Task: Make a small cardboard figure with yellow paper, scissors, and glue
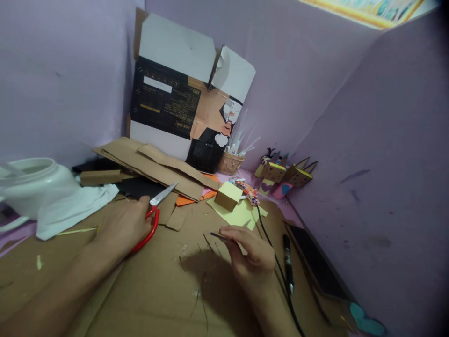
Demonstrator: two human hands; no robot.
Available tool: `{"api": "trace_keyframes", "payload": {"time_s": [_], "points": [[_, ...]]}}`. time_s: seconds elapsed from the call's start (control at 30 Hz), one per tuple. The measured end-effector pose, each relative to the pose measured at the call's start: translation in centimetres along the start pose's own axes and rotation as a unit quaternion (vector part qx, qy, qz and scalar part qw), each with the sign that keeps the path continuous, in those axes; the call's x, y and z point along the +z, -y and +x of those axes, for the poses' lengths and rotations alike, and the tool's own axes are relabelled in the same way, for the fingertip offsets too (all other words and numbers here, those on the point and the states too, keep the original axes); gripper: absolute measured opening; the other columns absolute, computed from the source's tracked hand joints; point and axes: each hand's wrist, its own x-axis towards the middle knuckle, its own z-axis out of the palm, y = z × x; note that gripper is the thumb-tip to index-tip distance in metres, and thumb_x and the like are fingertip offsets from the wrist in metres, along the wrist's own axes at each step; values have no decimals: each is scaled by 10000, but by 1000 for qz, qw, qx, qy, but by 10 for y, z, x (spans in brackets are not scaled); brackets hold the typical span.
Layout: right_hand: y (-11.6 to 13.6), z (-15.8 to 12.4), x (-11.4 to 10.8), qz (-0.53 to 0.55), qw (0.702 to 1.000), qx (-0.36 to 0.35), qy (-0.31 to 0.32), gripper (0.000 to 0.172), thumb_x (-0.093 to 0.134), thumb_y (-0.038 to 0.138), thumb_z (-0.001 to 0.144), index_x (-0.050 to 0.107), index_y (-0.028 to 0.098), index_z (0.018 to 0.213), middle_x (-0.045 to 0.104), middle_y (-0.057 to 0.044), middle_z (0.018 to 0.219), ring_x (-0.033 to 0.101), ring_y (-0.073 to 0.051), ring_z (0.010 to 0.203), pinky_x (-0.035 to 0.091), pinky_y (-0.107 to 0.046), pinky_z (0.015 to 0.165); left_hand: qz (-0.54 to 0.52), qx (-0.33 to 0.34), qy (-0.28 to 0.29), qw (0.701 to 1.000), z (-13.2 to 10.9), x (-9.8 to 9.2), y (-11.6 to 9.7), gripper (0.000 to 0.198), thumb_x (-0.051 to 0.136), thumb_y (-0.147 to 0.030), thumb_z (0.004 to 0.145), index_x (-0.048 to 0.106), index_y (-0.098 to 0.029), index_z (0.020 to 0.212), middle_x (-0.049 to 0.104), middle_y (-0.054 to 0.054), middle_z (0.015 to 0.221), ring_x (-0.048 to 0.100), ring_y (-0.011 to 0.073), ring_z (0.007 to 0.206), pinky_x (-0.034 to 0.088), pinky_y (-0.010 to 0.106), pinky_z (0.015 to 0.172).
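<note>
My left hand [122, 222] is closed at the red handle of a pair of scissors [154, 222], their metal blades pointing up and to the right. The fingers are partly hidden behind the back of the hand. Over the cardboard surface, my right hand [250, 252] pinches a small, thin dark strip [218, 235] between thumb and fingertips. Several thin dark scraps [206, 243] lie beneath it. Just beyond, a small pale-yellow paper box [228, 195] stands on a yellow sheet [231, 214].
Cardboard pieces [150, 164] lie at the back, before an upright flattened carton [164, 98]. A white pot [38, 182] stands at left. At right are a pen [288, 264], a black cable [277, 257] and a dark flat device [321, 262]. Decorated paper boxes [275, 172] stand behind.
</note>
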Motion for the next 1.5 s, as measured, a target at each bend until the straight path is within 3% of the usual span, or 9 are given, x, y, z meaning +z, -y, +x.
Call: {"api": "trace_keyframes", "payload": {"time_s": [0.07, 0.13, 0.27, 0.37, 0.47, 0.57, 0.97, 1.27, 1.5], "points": [[1, 1, 7, 76, 982, 175, 14, 126, 621, 116, 680, 702, 209, 707, 708, -26, 677, 652, -159, 630, 514, -258, 576, 92, -38, 6, 995, 1, -2, 2, 274, 360, -271, 784, 550, -151, 941, 608, 151, 755, 592, 300, 671, 362, 342, 552], [2, 0, 12, 162, 926, 340, 32, 44, 672, 147, 612, 691, 176, 639, 674, -14, 577, 603, -134, 522, 470, -227, 495, 121, -34, 27, 992, 2, -6, 2, 311, 368, -256, 777, 560, -133, 988, 620, 174, 780, 601, 320, 705, 381, 356, 567], [2, 0, 15, 272, 840, 466, 54, 104, 734, 175, 508, 660, 138, 571, 611, 13, 481, 504, -73, 418, 394, -182, 439, 81, -47, -15, 995, -3, -14, -12, 377, 382, -309, 799, 586, -99, 1037, 616, 198, 869, 596, 332, 767, 406, 390, 613], [3, -1, 15, 304, 821, 478, 70, 158, 763, 203, 479, 645, 133, 558, 612, 10, 483, 499, -68, 419, 382, -181, 447, -164, -38, -47, 985, -11, -10, -39, 385, 491, -406, 768, 609, -159, 1039, 632, 81, 869, 584, 216, 750, 439, 321, 669], [4, -1, 16, 319, 811, 483, 83, 199, 783, 213, 448, 643, 131, 563, 613, 9, 487, 491, -69, 418, 370, -187, 451, -400, 14, 119, 908, -23, 0, -69, 352, 618, -343, 666, 646, -186, 980, 636, 18, 751, 567, 155, 656, 447, 249, 581], [5, 0, 18, 328, 803, 487, 98, 213, 791, 221, 436, 640, 128, 554, 592, 19, 469, 465, -62, 406, 351, -187, 444, -493, 3, 187, 850, -31, 7, -89, 244, 647, -310, 640, 654, -160, 832, 637, 13, 692, 534, 113, 563, 407, 209, 500], [8, -3, 19, 298, 840, 431, 143, 104, 699, 216, 566, 658, 120, 575, 556, 25, 474, 411, -51, 403, 307, -184, 419, -548, -111, 199, 805, -29, 22, -87, 259, 688, -310, 549, 477, -161, 560, 490, -53, 382, 400, 58, 338, 268, 163, 354], [14, 2, 22, 331, 826, 453, 50, 269, 789, 200, 440, 647, 134, 659, 624, 7, 556, 540, -90, 482, 446, -214, 511, -678, -140, 111, 713, -30, 27, -92, 307, 727, -310, 544, 461, -157, 555, 502, -59, 416, 421, 54, 395, 324, 181, 425], [7, 1, 17, 303, 840, 448, 44, 142, 729, 200, 493, 641, 122, 572, 584, 7, 450, 492, -80, 416, 398, -198, 451, -634, -78, 147, 755, -33, 21, -92, 226, 696, -298, 611, 538, -140, 646, 524, -46, 504, 419, 50, 441, 301, 178, 434]]}}
